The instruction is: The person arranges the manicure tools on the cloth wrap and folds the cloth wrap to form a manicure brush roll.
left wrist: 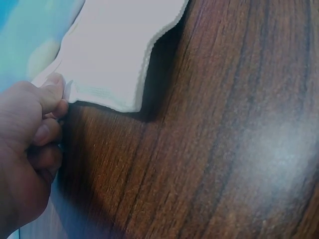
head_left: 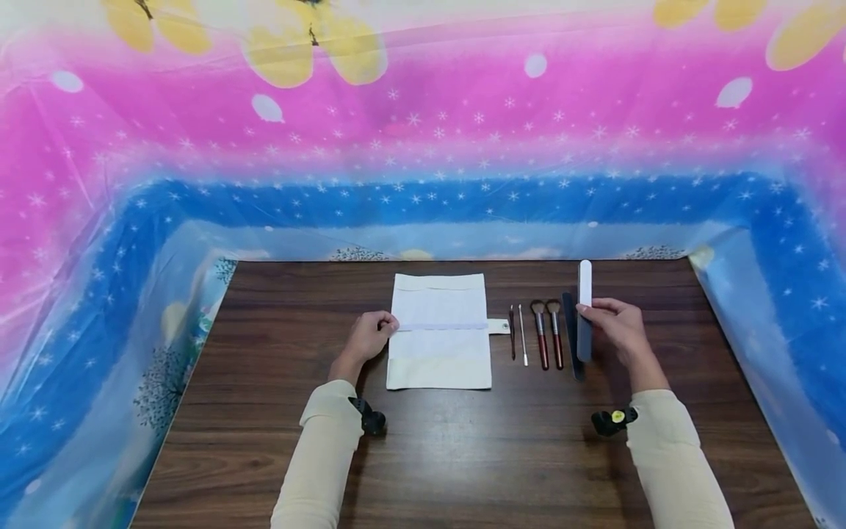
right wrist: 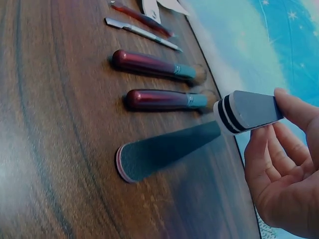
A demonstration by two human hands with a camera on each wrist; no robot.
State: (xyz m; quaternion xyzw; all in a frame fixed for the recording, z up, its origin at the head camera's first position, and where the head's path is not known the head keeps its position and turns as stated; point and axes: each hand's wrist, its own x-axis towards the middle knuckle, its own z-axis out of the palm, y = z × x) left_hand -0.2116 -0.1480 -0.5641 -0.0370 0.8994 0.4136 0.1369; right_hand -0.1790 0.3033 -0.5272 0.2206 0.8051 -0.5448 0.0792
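My left hand (head_left: 368, 338) pinches the left edge of a white fabric roll-up pouch (head_left: 438, 353), spread flat with a snap strap (head_left: 499, 326) on its right. In the left wrist view, thumb and finger hold the pouch's edge (left wrist: 109, 64), lifted a little there. My right hand (head_left: 621, 330) grips a long grey and white nail buffer (head_left: 584, 308) by its side, raised above the table. The right wrist view shows the buffer's (right wrist: 254, 109) rounded, black-striped end. Just left of it lies a dark nail file (head_left: 570, 334).
Left of the file lie two brushes with red handles (head_left: 542, 342) (head_left: 557, 342), a silver cuticle pusher (head_left: 523, 338) and a thin dark red tool (head_left: 512, 334). All rest on a dark wooden table (head_left: 463, 455). A printed pink and blue cloth (head_left: 423, 198) surrounds the table.
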